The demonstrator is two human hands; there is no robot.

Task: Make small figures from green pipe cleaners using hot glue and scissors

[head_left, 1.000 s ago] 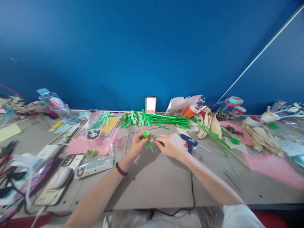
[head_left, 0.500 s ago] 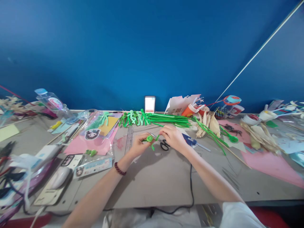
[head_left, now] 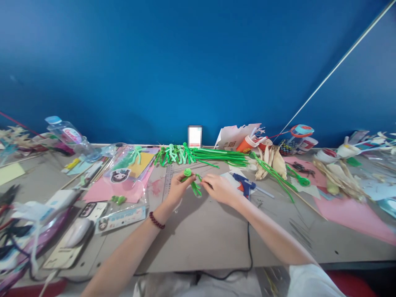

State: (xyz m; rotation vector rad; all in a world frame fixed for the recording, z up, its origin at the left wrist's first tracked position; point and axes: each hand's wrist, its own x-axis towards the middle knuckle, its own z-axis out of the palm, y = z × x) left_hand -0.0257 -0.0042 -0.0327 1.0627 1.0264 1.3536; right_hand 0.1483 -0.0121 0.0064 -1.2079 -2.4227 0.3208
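Note:
Between the fingertips of my left hand (head_left: 178,189) is a green pipe cleaner figure (head_left: 187,172), coiled into a round spiral at the top. Loose green strands (head_left: 196,189) hang from it toward the table. My right hand (head_left: 220,189), closed in a pinch just to its right, holds the end of one strand (head_left: 198,177). Just behind both hands lie several leafy green pipe cleaner pieces (head_left: 173,153) and a bundle of long green stems (head_left: 221,155). The black-handled scissors seen earlier are out of sight, perhaps under my right hand.
Right of my right hand lies a blue glue gun (head_left: 246,183), its black cord (head_left: 250,239) trailing toward me. A ruler (head_left: 168,181) lies left of centre. Farther left are a clear packet (head_left: 123,181), a phone (head_left: 66,247) and a plastic bottle (head_left: 66,132). Dried husks (head_left: 272,163) lie right.
The coiled figure has turned upright and shifted left and up in my left hand. My right hand has come down and nearer to me, over where the scissors lay, uncovering the glue gun.

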